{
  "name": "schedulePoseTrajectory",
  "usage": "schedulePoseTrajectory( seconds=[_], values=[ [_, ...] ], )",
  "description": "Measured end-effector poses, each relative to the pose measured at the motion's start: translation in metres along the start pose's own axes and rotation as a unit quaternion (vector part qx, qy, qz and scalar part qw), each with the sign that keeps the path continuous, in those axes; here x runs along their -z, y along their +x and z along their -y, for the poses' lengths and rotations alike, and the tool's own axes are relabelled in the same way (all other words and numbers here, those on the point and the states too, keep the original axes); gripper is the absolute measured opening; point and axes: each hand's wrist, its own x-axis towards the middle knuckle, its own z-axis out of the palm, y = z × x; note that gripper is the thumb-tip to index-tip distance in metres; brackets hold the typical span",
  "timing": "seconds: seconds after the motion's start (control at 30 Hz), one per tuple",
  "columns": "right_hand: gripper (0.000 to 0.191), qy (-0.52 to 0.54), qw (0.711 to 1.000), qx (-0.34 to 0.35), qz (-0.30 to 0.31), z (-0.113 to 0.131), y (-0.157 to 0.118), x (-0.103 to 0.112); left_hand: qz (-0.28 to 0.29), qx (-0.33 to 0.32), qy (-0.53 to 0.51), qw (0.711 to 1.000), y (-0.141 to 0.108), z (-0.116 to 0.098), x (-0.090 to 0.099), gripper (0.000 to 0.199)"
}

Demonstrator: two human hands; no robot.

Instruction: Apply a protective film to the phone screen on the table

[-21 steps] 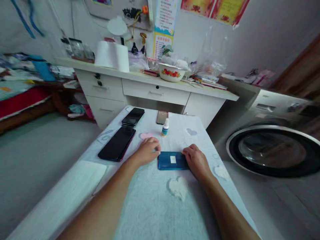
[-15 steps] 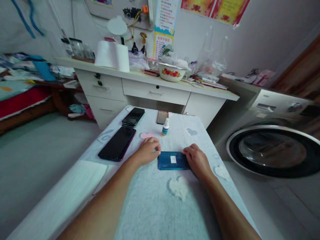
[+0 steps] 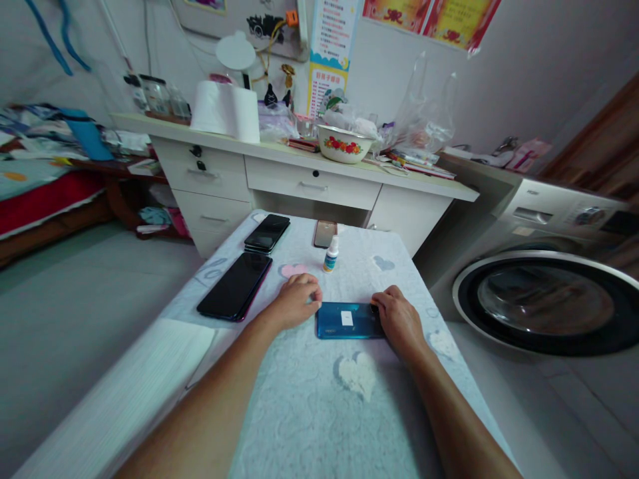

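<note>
"Where is the blue smartphone [image 3: 333, 324]?"

"Back up on the cloth-covered table [image 3: 304, 419], between the hands, its long axis running from left to right."

"Which hand is nearer?"

"The right hand [image 3: 400, 324]: its fingers overlap the phone's right end. The left hand [image 3: 295, 303] has its fingertips at the far left corner, touching or just beside it."

"Is either clamped on?"

"The left fingers are curled close to the thumb, the right ones bent over the edge; whether either pinches the phone, one cannot tell."

"And around it?"

"Beyond it, the spray bottle [image 3: 331, 255] and a gold phone [image 3: 325, 234]; to its left, a large black phone [image 3: 234, 290]. Nothing visible separates it from either hand."
</note>
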Motion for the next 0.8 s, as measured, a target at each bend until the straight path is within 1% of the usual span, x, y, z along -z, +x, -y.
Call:
schedulePoseTrajectory(
  seconds=[0.23, 0.4, 0.5, 0.63, 0.8],
  values=[
    [0.028, 0.012, 0.998, 0.056, -0.001, 0.010, 0.000, -0.004, -0.002, -0.004, -0.001, 1.000, -0.001, 0.001, 0.000, 0.008],
    [0.028, 0.018, 0.997, 0.075, 0.005, 0.013, 0.000, -0.002, 0.000, 0.000, 0.001, 1.000, -0.001, -0.001, 0.002, 0.009],
    [0.029, 0.020, 0.997, 0.069, 0.003, 0.009, 0.001, -0.004, 0.002, 0.001, 0.000, 1.000, -0.001, -0.002, 0.003, 0.008],
    [0.029, 0.004, 0.999, 0.041, 0.005, 0.001, 0.002, -0.005, 0.003, -0.002, 0.000, 1.000, -0.001, 0.000, 0.001, 0.009],
    [0.029, 0.000, 1.000, 0.012, 0.012, -0.006, 0.002, 0.002, 0.000, -0.002, -0.001, 1.000, -0.001, 0.001, 0.002, 0.008]
  ],
)
